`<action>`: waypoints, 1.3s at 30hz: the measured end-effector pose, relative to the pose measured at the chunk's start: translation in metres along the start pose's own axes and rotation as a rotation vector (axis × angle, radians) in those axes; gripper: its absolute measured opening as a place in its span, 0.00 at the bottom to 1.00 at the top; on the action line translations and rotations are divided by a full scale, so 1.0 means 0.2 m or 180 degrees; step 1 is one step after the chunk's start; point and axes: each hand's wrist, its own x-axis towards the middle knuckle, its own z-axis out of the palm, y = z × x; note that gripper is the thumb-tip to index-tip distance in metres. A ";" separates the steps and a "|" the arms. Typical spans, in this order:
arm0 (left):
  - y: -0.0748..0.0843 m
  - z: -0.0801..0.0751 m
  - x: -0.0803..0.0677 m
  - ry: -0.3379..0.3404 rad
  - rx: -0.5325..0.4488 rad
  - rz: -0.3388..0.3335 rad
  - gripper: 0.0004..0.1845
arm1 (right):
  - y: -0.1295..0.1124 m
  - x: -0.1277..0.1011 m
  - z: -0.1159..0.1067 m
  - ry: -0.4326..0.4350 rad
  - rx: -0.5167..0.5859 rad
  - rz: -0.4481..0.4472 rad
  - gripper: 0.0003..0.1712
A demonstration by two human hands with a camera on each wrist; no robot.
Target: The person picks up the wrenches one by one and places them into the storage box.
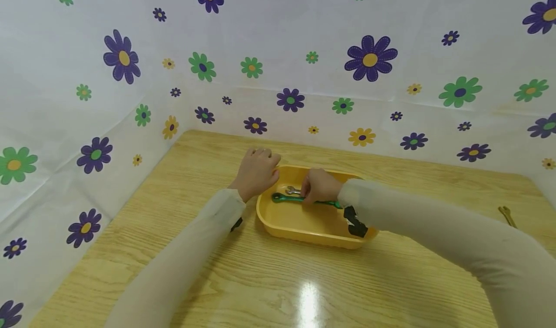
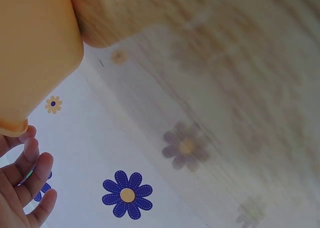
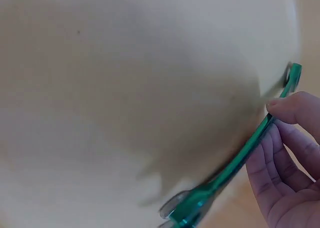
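A yellow plastic tray point(image 1: 299, 234) sits on the wooden table, with my right hand point(image 1: 320, 187) reaching down inside. The thumb and fingers of that hand pinch a long green wrench point(image 3: 250, 143) by its shank, close over the tray floor. Alongside, largely hidden by the hand and the green one, is a silver wrench point(image 1: 291, 190). My left hand point(image 1: 257, 171) is at the tray's left back corner, fingers loosely bent. In the left wrist view its fingertips point(image 2: 31, 131) are right at the tray's rim; the thumb is hidden there.
At the table's right side lies a brass-coloured wrench point(image 1: 507, 216), partly hidden by the right sleeve point(image 1: 417, 217). A white cloth with printed flowers point(image 1: 269, 38) hangs along the back and left edges of the table point(image 1: 208, 169).
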 end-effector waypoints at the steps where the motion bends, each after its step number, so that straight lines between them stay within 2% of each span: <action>1: 0.00 0.00 0.00 0.0007 0.0001 0.0003 0.12 | 0.00 0.00 0.00 -0.0001 -0.0001 0.0025 0.03; 9: 0.01 -0.02 0.01 -0.0063 -0.0008 -0.0019 0.13 | 0.02 0.01 0.03 0.0094 -0.0070 0.0127 0.03; 25: 0.01 -0.04 0.01 -0.0108 0.0011 -0.0045 0.13 | 0.04 0.03 0.05 0.0258 -0.0325 -0.0107 0.05; 34: 0.01 -0.03 0.01 -0.0115 -0.0006 -0.0052 0.13 | 0.02 0.02 0.04 0.0150 -0.0546 -0.0478 0.03; 39: 0.01 -0.03 0.00 -0.0148 -0.0021 -0.0068 0.13 | 0.00 0.03 0.01 0.0022 -0.0581 -0.0519 0.03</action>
